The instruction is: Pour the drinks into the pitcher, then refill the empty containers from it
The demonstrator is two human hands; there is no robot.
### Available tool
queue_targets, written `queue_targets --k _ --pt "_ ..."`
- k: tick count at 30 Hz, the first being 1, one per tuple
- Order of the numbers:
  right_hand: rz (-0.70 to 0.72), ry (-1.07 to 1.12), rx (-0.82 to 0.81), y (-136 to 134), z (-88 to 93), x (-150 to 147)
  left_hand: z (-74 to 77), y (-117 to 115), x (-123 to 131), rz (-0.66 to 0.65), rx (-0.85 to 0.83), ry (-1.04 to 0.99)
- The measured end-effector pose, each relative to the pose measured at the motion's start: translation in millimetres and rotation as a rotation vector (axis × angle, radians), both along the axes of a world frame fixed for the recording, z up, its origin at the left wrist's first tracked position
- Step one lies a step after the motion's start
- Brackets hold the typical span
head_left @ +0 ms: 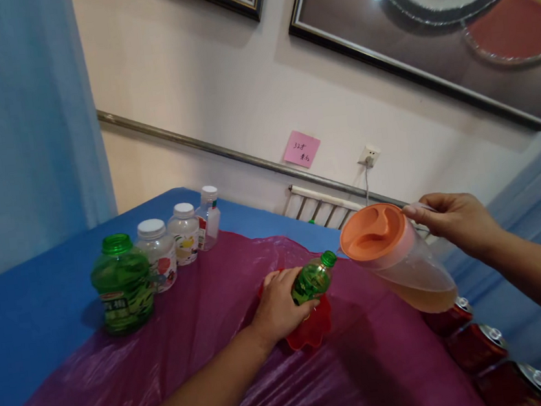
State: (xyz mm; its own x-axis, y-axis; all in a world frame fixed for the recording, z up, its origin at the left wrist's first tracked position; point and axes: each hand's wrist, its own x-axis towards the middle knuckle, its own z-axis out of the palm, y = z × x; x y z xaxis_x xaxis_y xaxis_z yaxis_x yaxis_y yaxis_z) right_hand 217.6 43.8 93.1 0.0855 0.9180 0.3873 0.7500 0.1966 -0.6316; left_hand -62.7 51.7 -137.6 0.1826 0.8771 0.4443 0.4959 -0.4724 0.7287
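My left hand (pixel 277 310) is wrapped round a small green bottle (pixel 314 279) with a green cap, which stands in a red dish (pixel 314 328) on the purple plastic sheet. My right hand (pixel 452 218) holds the handle of a clear pitcher (pixel 405 266) with an orange lid, lifted and tilted toward the bottle. Amber liquid fills the pitcher's lower part. The pitcher's spout hangs just right of the bottle's cap.
A big green jar (pixel 123 285) stands at the left, with two white-capped jars (pixel 158 248) and a small clear bottle (pixel 208 216) behind it. Red cans (pixel 482 345) line the right edge. The table has a blue cloth (pixel 28 302) under the purple sheet (pixel 195 355).
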Motion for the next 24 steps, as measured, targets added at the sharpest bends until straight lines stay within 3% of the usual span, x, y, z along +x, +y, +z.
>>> queue_targets --k 12,24 --pt "0.035 -0.081 0.023 7.3 -6.6 6.6 3.0 -2.0 -0.5 -0.009 -0.009 -0.007" --pt "0.011 -0.025 0.019 5.4 -12.9 3.8 2.2 -1.7 -0.7 -0.007 -0.009 -0.007"
